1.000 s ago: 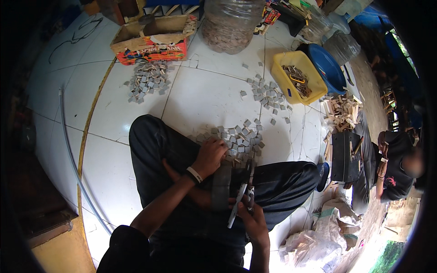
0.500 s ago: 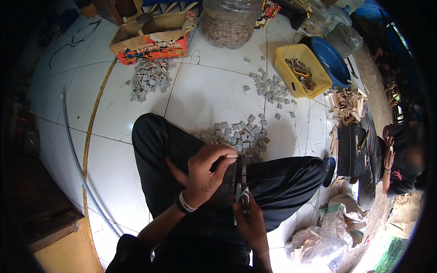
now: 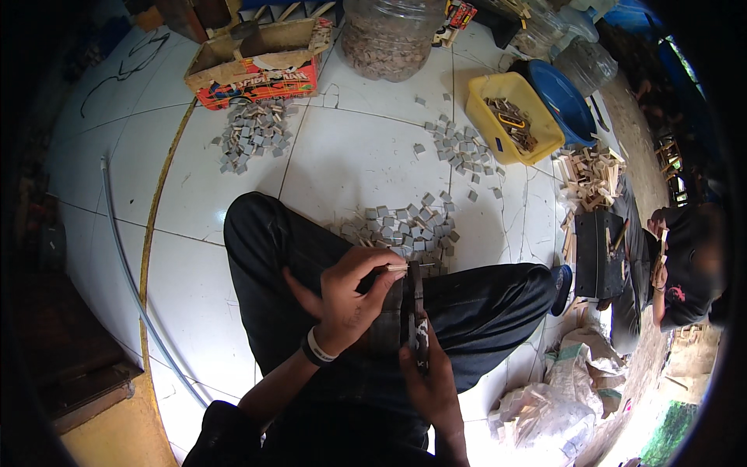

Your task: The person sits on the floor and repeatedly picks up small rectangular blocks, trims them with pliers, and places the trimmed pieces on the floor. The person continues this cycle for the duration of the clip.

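My left hand (image 3: 352, 300) is closed in a pinch on a thin, light strip (image 3: 397, 267), which points to the right over my lap. My right hand (image 3: 429, 381) is wrapped round the patterned black-and-white handle of a dark, long-bladed tool that looks like a knife (image 3: 416, 300). Its far end stands upright across the tip of the strip, just right of my left fingertips; whether it touches the strip I cannot tell. Just beyond my hands lies a pile of small grey square pieces (image 3: 405, 226) on the floor, between my crossed legs.
Two more piles of grey squares (image 3: 253, 136) lie farther off. Beyond them are a cardboard box (image 3: 264, 82) and a large plastic jar (image 3: 389, 47). To the right stand a yellow basin (image 3: 498, 117), a blue basin (image 3: 564, 101) and wood scraps (image 3: 591, 175). Another person (image 3: 685, 265) sits at far right.
The tool and my right hand have shifted slightly to the right and turned a little. My left hand stays almost in place with the strip.
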{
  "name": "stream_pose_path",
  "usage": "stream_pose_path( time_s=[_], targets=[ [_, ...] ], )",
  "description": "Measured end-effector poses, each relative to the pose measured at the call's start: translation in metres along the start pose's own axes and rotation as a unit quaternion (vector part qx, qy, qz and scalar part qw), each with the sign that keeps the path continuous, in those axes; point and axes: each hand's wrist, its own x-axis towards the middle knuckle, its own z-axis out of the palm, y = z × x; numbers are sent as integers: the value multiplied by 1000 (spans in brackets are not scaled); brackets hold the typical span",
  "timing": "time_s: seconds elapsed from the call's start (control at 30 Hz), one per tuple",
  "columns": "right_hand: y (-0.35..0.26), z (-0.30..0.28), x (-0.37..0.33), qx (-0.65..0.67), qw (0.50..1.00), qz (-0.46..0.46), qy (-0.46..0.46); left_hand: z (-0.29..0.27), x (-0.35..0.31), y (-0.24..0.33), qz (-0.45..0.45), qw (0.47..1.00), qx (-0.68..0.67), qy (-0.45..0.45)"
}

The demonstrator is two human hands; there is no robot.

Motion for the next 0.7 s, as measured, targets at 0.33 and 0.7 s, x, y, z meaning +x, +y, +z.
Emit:
stream_pose_path(
  time_s=[0.33, 0.7],
  targets=[
    [1, 25, 14, -214, 964, -102, 118, -1, -5, 2, -42, 995, -86, 17],
    [-11, 15, 24, -226, 955, -124, 144, -16, 13, 20, -158, 977, -139, 22]
  ],
)
